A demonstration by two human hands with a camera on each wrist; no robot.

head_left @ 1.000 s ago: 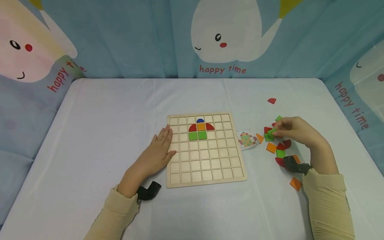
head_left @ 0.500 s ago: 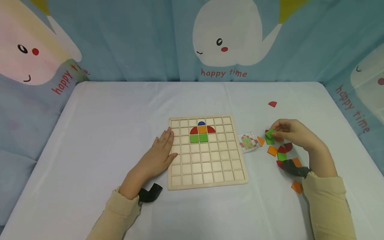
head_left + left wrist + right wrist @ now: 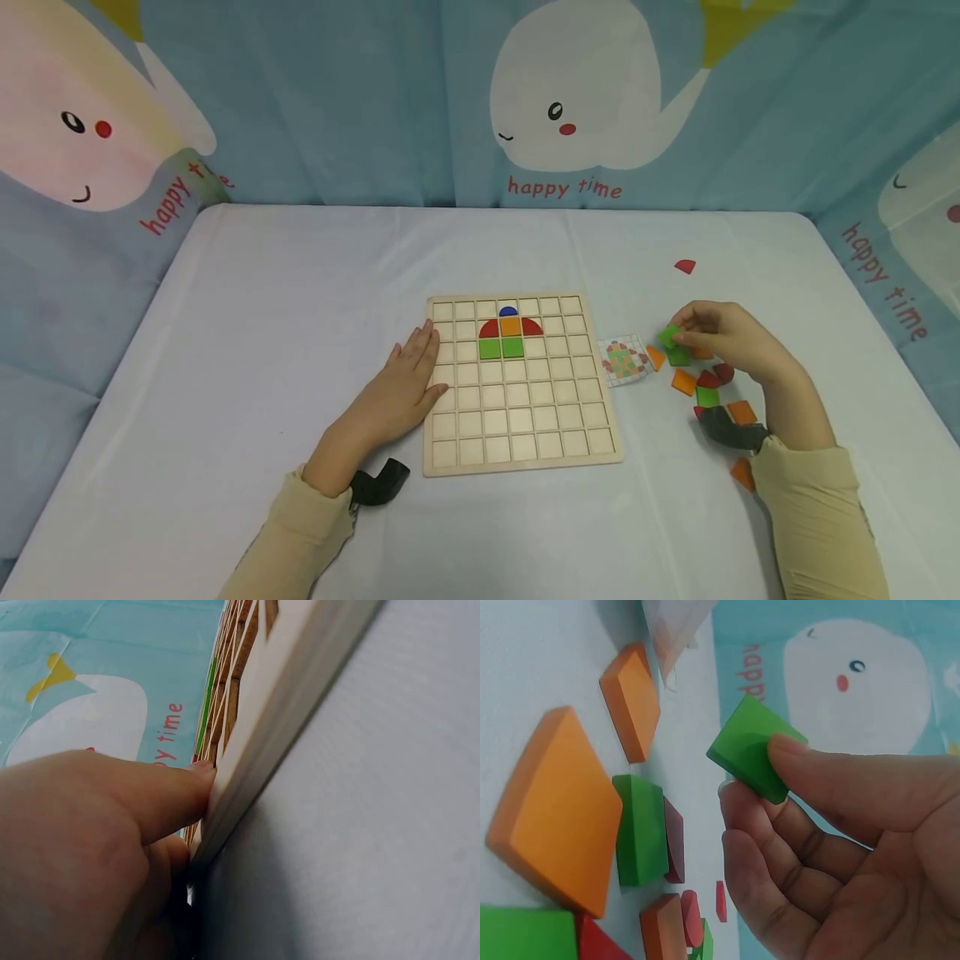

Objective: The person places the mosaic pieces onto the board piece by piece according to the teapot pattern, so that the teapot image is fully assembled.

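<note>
The left edge of the board (image 3: 523, 418) is touched by the left hand (image 3: 396, 392), whose fingers are stretched out, with the thumb set apart from them. To the right of the board, a green tile (image 3: 742, 742) is pinched between the thumb and fingers of the right hand (image 3: 729, 335) and is held above the table (image 3: 675, 533). In the far half of the board, a blue half-circle (image 3: 508, 312), an orange square (image 3: 509, 327), two red quarter-circles (image 3: 532, 327) and two green squares (image 3: 489, 348) are set. By the board's right edge a printed card (image 3: 622, 361) is laid; a red piece (image 3: 685, 266) is seen beyond its far right corner.
</note>
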